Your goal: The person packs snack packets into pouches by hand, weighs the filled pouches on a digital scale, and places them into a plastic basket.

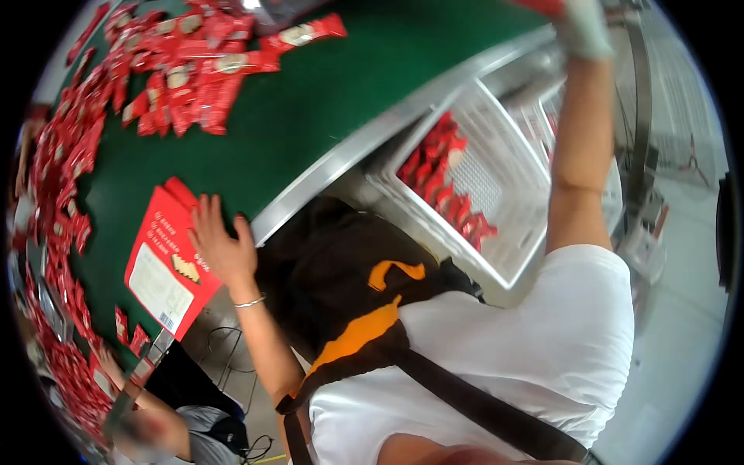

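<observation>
My left hand [222,242] lies on the edge of a flat red printed carton [174,260] at the table's rim. Its fingers are stretched out and the thumb stands apart. The carton has a white panel with a barcode and a picture of a snack. At the top right, my right hand [583,27] wears a whitish glove and is raised over the far end of the table edge. A red packet [540,6] shows at its fingers, partly cut off by the frame and blurred. The fingertips themselves are hard to make out.
Red wrapped packets [194,77] lie heaped on the green table [310,108] and along its left side. A white crate [496,167] with similar packets stands below the metal table edge [356,138]. Another person [167,426] works at the lower left, one hand among packets.
</observation>
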Available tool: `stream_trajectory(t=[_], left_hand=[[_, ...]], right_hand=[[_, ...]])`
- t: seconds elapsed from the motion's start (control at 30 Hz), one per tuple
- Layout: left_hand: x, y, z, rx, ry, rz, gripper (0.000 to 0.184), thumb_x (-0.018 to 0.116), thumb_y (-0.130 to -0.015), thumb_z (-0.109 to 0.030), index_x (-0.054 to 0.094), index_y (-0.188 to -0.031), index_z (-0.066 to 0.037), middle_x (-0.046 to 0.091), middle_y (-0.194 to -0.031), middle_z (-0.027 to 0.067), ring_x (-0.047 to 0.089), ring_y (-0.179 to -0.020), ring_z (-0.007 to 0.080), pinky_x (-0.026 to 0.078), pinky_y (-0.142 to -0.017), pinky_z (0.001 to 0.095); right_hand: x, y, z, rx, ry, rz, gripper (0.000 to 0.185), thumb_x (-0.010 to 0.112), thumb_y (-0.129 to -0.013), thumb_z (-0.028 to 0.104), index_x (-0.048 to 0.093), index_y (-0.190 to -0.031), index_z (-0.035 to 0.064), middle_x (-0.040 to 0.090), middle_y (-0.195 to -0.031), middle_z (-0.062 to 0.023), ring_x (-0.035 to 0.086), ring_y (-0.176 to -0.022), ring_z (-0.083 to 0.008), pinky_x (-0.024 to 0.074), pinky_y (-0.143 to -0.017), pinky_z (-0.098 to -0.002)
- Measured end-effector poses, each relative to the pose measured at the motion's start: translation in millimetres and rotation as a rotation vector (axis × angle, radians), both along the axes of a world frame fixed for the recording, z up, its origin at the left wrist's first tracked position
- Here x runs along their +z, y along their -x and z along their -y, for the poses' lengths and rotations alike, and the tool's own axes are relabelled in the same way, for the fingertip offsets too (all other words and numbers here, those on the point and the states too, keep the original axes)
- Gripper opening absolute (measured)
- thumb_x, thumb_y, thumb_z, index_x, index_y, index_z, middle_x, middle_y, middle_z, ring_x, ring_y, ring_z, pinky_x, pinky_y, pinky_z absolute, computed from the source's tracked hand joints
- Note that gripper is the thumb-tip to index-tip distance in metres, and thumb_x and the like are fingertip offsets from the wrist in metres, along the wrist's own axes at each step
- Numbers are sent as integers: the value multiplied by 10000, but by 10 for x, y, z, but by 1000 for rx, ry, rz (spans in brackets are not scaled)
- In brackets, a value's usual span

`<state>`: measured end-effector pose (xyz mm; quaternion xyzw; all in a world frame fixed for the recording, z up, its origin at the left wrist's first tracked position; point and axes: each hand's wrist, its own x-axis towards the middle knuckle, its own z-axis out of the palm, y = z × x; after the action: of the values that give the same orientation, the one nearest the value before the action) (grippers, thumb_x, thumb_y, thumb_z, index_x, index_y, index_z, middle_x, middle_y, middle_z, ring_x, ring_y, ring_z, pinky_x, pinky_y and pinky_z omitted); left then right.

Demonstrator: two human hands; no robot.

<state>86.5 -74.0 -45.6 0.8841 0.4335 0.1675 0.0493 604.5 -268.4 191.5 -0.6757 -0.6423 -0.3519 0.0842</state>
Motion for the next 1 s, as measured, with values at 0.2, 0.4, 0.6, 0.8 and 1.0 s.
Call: stream_trajectory(t=[0.2, 0.4, 0.6, 0.8, 1.0], left_hand=[[-44, -6, -17, -52, -36, 1, 464, 562, -924, -237, 561, -1364, -89, 508, -1472, 91, 422, -1392, 331, 249, -1159, 523], [-34, 31, -49, -110, -67, -58, 439, 527, -972, -191, 527, -1383, -35, 499, -1461, 171, 436, -1366, 365, 304, -1136, 474], [127, 156, 23, -37, -68, -101, 452, 536, -957, -145, 508, -1383, 4, 497, -1419, 212, 457, -1321, 371, 330, -1127, 444], [115, 232, 119, 58, -18, -193, 434, 514, -988, -150, 495, -1396, -4, 433, -1463, 201, 416, -1352, 362, 314, -1145, 432], [27, 193, 103, 137, 26, -128, 435, 478, -989, -131, 475, -1395, 25, 461, -1437, 202, 426, -1347, 357, 317, -1138, 423]], right_hand=[[-187, 762, 2210, -597, -114, -1580, 277, 616, -940, 153, 664, -1111, -60, 718, -1020, -85, 681, -873, -129, 533, -781, -258], [-3182, 163, 3264, -984, 258, -1092, 355, 569, -936, 307, 684, -1056, -7, 690, -909, -250, 669, -901, -393, 509, -818, -456], [-5735, 236, 3550, -1301, 642, -1128, 460, 382, -993, 350, 716, -1006, 33, 698, -1041, -231, 673, -979, -400, 536, -845, -485], [-6311, 535, 2805, -1345, 555, -1482, 502, 439, -973, 464, 691, -1091, 46, 675, -1093, -262, 627, -1089, -419, 480, -960, -493], [-4798, 554, 2169, -864, 330, -1526, 364, 550, -965, 310, 663, -1133, 8, 705, -1041, -175, 673, -1003, -330, 509, -892, -425]])
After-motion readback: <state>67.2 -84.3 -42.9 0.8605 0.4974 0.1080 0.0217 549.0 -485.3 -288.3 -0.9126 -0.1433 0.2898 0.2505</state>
